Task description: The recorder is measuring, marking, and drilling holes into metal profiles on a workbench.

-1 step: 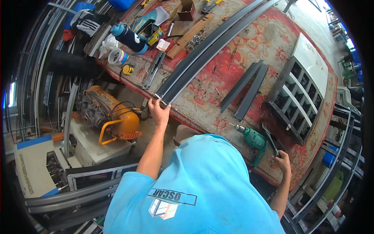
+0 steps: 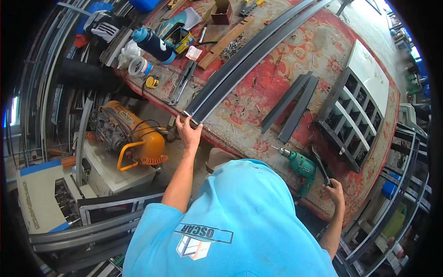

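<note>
Two long dark metal profiles (image 2: pixel 221 87) lie side by side across the table, running away from me to the far right. My left hand (image 2: pixel 189 135) is closed across their near ends at the table edge, fingers to the left and thumb to the right. To the right, my right hand (image 2: pixel 335 191) grips the near end of a slim dark tool (image 2: pixel 321 165), whose kind I cannot make out. Just left of that tool, a green power drill (image 2: pixel 302 167) lies on its side, bit pointing left. Two short dark profiles (image 2: pixel 295 108) rest beyond the drill, meeting at their far ends.
A patterned red cloth (image 2: pixel 249 124) covers the table. At right lies a dark slatted frame (image 2: pixel 353 115). Far left on the table are a water bottle (image 2: pixel 154 45), a yellow tape measure (image 2: pixel 152 82), pliers-like tools (image 2: pixel 184 81) and a wooden strip (image 2: pixel 226 43). An orange compressor (image 2: pixel 134 131) stands below left.
</note>
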A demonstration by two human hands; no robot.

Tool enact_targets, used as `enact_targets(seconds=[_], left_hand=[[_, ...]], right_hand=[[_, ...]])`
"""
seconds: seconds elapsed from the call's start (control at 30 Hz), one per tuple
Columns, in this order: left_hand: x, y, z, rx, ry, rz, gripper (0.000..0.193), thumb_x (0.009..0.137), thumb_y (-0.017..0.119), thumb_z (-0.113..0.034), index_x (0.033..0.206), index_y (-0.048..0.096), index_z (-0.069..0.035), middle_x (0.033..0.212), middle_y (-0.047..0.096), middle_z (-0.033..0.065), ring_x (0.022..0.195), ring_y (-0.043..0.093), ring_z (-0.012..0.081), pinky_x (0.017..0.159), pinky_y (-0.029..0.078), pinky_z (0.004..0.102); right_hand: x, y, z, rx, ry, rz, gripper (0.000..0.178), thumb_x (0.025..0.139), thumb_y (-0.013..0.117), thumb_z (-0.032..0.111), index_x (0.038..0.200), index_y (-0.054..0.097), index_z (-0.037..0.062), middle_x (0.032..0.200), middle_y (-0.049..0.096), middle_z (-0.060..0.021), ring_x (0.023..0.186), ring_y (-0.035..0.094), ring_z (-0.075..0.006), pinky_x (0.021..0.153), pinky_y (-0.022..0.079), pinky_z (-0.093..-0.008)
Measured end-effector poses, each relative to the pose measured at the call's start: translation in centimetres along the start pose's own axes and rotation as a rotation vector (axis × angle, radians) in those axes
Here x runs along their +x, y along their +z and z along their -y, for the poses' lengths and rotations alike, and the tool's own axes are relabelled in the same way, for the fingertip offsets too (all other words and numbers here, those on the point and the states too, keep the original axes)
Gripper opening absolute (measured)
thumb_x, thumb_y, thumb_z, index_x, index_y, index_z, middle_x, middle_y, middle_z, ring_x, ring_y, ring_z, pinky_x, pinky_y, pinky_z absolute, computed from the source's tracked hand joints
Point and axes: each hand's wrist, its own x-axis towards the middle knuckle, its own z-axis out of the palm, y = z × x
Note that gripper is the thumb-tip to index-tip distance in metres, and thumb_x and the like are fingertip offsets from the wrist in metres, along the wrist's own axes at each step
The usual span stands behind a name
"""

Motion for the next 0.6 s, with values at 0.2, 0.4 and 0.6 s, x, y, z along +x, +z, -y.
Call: enact_targets(seconds=[0.2, 0.4, 0.6], left_hand=[[0.4, -0.4, 0.5, -0.183, 0.068, 0.039, 0.055, 0.071, 0.079, -0.015, 0.120, 0.059, -0.004, 0.142, 0.034, 0.0225, 0.119, 0.045, 0.0374, 0.102, 0.039, 0.0439], [3.4, 0.7, 3.1, 0.036, 0.045, 0.098, 0.035, 0.076, 0.070, -0.019, 0.109, 0.066, -0.006, 0.131, 0.049, 0.0141, 0.118, 0.046, 0.0339, 0.101, 0.039, 0.0454], [6.3, -0.7, 0.9, 0.232, 0.014, 0.279, 0.039, 0.070, 0.071, -0.020, 0.109, 0.071, -0.018, 0.118, 0.058, 0.0066, 0.117, 0.048, 0.0299, 0.100, 0.039, 0.0429]], right_hand=[[1.9, -0.3, -4.9, -0.286, -0.078, -0.197, 0.022, 0.076, 0.069, 0.014, 0.088, 0.059, -0.0016, 0.073, 0.059, -0.0077, 0.069, 0.060, -0.0204, 0.064, 0.047, -0.0325], [4.0, 0.4, -6.8, -0.638, -0.067, -0.390, 0.043, 0.077, 0.069, 0.019, 0.112, 0.058, -0.0023, 0.109, 0.055, -0.0236, 0.104, 0.054, -0.0416, 0.088, 0.045, -0.0455], [4.6, 0.5, -6.4, -0.553, -0.074, -0.409, 0.047, 0.076, 0.070, 0.020, 0.114, 0.056, -0.0029, 0.110, 0.053, -0.0253, 0.103, 0.054, -0.0430, 0.089, 0.045, -0.0454]])
